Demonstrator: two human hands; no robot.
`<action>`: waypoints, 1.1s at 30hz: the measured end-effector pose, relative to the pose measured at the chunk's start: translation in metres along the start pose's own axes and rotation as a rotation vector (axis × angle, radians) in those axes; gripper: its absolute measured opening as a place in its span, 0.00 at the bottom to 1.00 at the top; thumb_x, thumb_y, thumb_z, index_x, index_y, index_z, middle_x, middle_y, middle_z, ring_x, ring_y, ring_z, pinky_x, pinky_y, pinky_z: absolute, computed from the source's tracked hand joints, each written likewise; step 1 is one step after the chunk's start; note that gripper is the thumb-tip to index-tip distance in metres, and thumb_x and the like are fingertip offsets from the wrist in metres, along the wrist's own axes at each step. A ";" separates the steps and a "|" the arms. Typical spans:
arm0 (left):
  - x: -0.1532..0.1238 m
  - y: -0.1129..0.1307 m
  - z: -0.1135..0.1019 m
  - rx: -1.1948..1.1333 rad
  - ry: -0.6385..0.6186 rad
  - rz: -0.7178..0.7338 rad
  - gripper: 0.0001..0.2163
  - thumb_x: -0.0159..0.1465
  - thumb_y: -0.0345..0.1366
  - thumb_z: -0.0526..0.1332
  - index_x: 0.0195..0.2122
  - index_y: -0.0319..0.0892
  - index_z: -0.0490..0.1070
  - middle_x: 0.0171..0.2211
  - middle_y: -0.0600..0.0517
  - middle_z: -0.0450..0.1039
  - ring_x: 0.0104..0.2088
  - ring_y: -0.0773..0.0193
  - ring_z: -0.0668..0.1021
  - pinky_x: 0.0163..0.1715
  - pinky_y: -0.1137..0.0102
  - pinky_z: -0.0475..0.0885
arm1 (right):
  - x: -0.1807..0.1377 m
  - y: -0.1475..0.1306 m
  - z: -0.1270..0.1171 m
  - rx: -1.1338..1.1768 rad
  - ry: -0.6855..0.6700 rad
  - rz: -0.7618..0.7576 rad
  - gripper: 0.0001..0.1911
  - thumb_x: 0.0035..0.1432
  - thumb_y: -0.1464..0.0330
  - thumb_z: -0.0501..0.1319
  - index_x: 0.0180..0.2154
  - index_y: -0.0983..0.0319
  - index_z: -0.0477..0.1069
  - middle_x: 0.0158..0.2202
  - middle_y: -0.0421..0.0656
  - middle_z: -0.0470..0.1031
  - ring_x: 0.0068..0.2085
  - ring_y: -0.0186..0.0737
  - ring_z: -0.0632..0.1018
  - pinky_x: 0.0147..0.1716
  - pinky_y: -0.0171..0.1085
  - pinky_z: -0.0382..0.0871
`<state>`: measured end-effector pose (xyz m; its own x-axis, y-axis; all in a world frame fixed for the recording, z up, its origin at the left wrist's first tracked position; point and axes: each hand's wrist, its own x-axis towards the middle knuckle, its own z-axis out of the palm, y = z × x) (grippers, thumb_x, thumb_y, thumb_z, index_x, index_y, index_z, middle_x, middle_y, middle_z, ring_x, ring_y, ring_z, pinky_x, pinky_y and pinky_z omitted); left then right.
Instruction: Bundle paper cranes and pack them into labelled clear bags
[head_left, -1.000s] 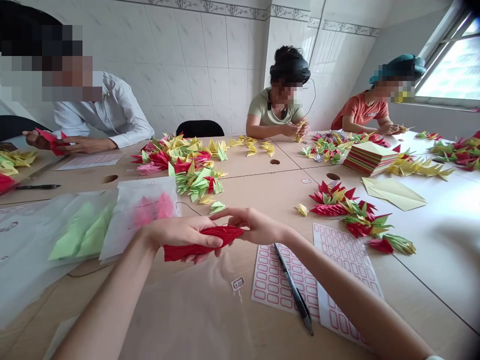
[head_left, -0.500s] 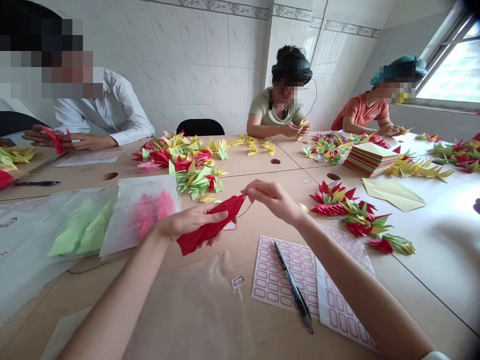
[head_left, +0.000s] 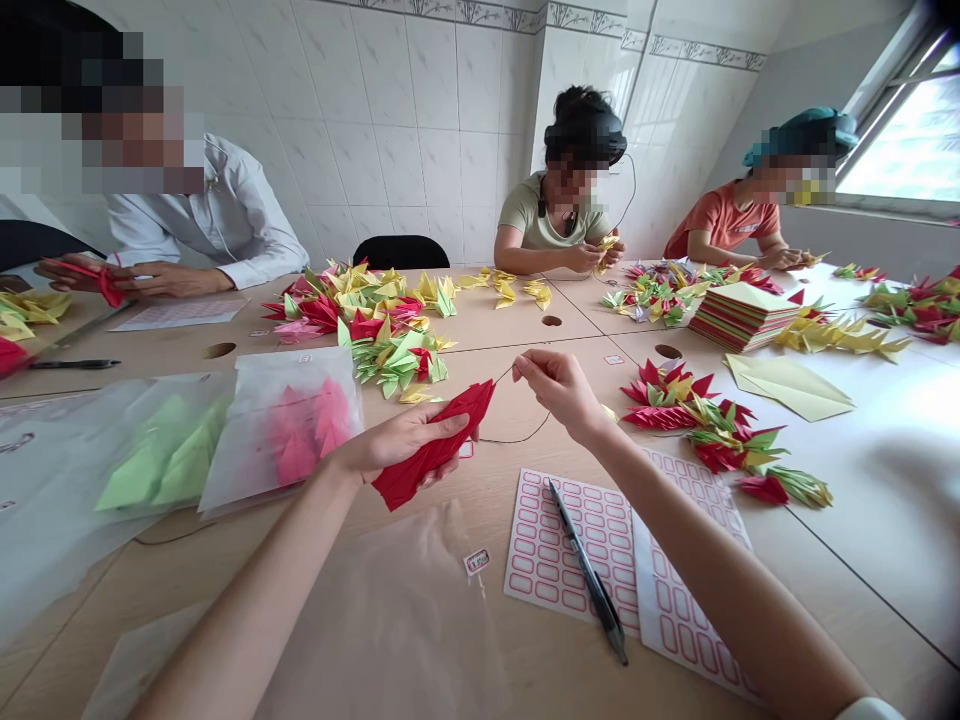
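My left hand (head_left: 409, 440) is closed around a bundle of folded red paper (head_left: 427, 462), thumb on top and fingers beneath. The bundle is tilted, its upper end pointing right. My right hand (head_left: 555, 388) pinches a thin dark thread (head_left: 517, 440) just right of that end. A short stretch of thread runs taut from the paper to my fingertips, and a looser loop hangs below. Whether a needle is in the pinch is too small to tell. Below my hands lies a clear plastic bag (head_left: 382, 610) with a small label (head_left: 476, 562).
Label sheets (head_left: 540, 560) with a pen (head_left: 589, 570) lie at front right. Bags of green paper (head_left: 161, 455) and pink paper (head_left: 307, 430) lie left. Folded paper piles (head_left: 390, 320), strung pieces (head_left: 701, 415) and a paper stack (head_left: 742, 318) lie beyond. Three people sit across the table.
My right hand has moved slightly right, away from the red paper, drawing out the thread between them. My left hand with the bundle has shifted a little right.
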<state>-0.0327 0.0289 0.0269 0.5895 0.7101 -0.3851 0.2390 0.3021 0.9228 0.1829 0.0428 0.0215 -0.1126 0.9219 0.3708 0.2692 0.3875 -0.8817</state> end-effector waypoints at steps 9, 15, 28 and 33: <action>0.002 0.001 0.004 -0.046 -0.022 0.026 0.14 0.59 0.46 0.58 0.35 0.40 0.65 0.20 0.54 0.68 0.17 0.73 0.68 0.14 0.80 0.61 | 0.000 0.000 0.001 -0.109 0.108 -0.001 0.15 0.57 0.64 0.53 0.23 0.65 0.67 0.15 0.32 0.45 0.18 0.26 0.50 0.18 0.30 0.42; 0.002 0.000 0.001 -0.071 0.006 0.060 0.14 0.59 0.47 0.57 0.36 0.40 0.65 0.20 0.53 0.70 0.18 0.69 0.71 0.17 0.76 0.65 | -0.003 -0.010 0.001 -0.132 0.142 -0.041 0.14 0.57 0.64 0.53 0.24 0.65 0.69 0.15 0.32 0.47 0.18 0.26 0.50 0.18 0.30 0.43; 0.013 -0.003 -0.011 -0.282 0.295 0.306 0.14 0.60 0.46 0.56 0.37 0.39 0.66 0.29 0.44 0.78 0.29 0.56 0.80 0.29 0.65 0.75 | -0.021 -0.041 0.013 -0.328 -0.250 -0.273 0.12 0.59 0.70 0.51 0.29 0.65 0.72 0.19 0.36 0.64 0.20 0.25 0.57 0.21 0.28 0.51; 0.019 -0.002 -0.012 -0.453 0.332 0.400 0.11 0.62 0.42 0.55 0.35 0.37 0.68 0.30 0.44 0.78 0.30 0.58 0.80 0.35 0.63 0.75 | -0.034 -0.033 0.039 -0.483 -0.307 -0.366 0.11 0.58 0.74 0.49 0.29 0.64 0.68 0.22 0.37 0.68 0.22 0.26 0.61 0.25 0.29 0.51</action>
<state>-0.0312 0.0489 0.0176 0.2800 0.9578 -0.0644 -0.3369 0.1608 0.9277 0.1402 -0.0007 0.0262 -0.5249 0.7172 0.4584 0.5507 0.6968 -0.4596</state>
